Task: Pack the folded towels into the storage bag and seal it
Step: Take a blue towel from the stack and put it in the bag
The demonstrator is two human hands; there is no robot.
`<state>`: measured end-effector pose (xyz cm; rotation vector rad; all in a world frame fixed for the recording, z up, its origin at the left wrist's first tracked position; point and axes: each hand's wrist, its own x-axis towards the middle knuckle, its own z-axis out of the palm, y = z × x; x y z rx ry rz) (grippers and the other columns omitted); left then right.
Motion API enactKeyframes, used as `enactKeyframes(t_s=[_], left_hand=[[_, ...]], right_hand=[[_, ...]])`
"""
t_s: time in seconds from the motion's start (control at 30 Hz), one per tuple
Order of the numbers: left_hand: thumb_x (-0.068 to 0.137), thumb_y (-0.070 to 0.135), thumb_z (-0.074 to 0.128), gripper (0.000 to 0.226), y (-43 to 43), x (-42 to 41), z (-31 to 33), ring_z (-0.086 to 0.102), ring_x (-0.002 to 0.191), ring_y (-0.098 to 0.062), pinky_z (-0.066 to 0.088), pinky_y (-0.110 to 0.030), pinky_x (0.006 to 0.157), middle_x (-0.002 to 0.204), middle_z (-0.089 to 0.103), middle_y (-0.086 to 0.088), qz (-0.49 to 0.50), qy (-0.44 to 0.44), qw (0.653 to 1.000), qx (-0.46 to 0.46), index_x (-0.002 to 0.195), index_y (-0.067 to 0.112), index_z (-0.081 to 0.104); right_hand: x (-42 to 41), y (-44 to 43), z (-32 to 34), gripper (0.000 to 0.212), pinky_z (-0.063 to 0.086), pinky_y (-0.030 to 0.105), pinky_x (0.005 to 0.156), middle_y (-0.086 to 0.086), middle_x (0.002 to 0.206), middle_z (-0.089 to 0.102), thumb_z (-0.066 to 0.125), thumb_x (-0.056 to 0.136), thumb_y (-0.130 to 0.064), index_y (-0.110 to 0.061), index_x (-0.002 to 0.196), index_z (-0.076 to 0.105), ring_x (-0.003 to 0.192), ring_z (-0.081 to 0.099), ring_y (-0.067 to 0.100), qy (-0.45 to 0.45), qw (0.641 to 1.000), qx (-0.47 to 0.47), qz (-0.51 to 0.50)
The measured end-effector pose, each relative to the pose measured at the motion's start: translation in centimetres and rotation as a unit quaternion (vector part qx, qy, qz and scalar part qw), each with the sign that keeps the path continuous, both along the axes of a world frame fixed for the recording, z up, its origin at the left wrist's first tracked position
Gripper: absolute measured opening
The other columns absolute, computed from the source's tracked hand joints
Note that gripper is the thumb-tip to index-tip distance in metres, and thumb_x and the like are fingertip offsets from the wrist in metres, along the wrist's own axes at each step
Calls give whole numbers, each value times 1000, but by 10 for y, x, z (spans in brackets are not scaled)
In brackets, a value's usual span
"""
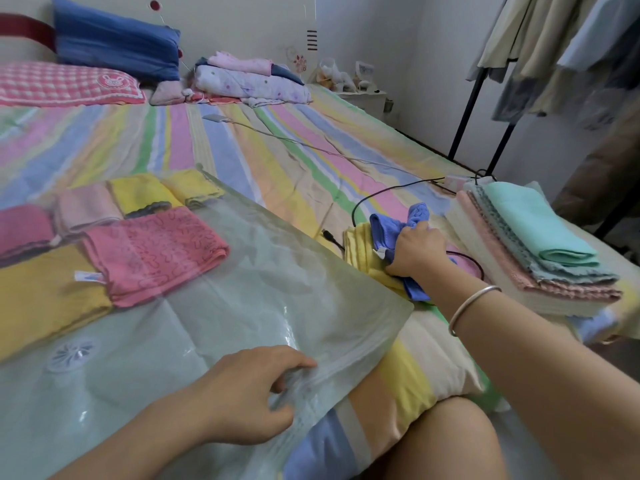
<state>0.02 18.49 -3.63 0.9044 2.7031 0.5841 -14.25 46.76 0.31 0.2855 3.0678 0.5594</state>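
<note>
**Head view — blue towel gripped, bag flat on the bed**

Clear storage bag (277, 299) spread flat across left and centre of frame on the striped bedsheet (277, 150); round valve (71, 355) at lower left. Seen through the plastic at left, folded towels — pink towel (156, 251) nearest, yellow and pale ones around it. At lower centre, left hand (249, 393), fingers curled, pinching the bag's near edge. At centre right, right hand (415, 251), fingers closed round a crumpled blue towel (398, 220) resting on a yellow towel (360, 251), just beside the bag's right corner. At right edge, towel stack (536, 244), mint one on top. Near the blue towel, black cable (381, 194).
</note>
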Motion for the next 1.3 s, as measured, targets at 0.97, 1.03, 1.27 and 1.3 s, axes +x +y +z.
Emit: enactKeyframes(t_s=[0.97, 1.03, 1.27, 1.3], left_hand=[[89, 23, 66, 24, -33, 34, 44, 60, 55, -8, 44, -23, 51, 64, 71, -2, 259, -100, 933, 228, 70, 11, 72], [92, 21, 63, 25, -32, 34, 50, 66, 59, -13, 43, -23, 49, 70, 74, -3, 256, -104, 930, 243, 73, 8, 71], [73, 13, 63, 22, -32, 34, 76, 44, 47, -2, 34, -18, 47, 50, 56, 8, 266, -89, 915, 291, 52, 19, 62], [73, 19, 63, 13, -33, 35, 78, 47, 54, -5, 37, -21, 52, 57, 59, 0, 266, -103, 909, 304, 61, 14, 66]], right_hand=[[127, -38, 69, 16, 58, 32, 67, 4, 92, 72, 65, 89, -14, -12, 104, 62, 80, 71, 18, 151, 411, -898, 53], [156, -46, 77, 4, 55, 24, 56, -5, 69, 71, 65, 88, -18, -18, 86, 62, 62, 68, 8, 127, 424, -895, 60], [208, -61, 65, 14, 52, 18, 76, -12, 85, 75, 73, 81, -15, -28, 84, 75, 84, 69, 1, -168, 614, -739, 221], [210, -61, 59, 20, 52, 17, 76, -12, 91, 75, 71, 83, -11, -27, 94, 71, 88, 69, 4, -199, 615, -734, 208]])
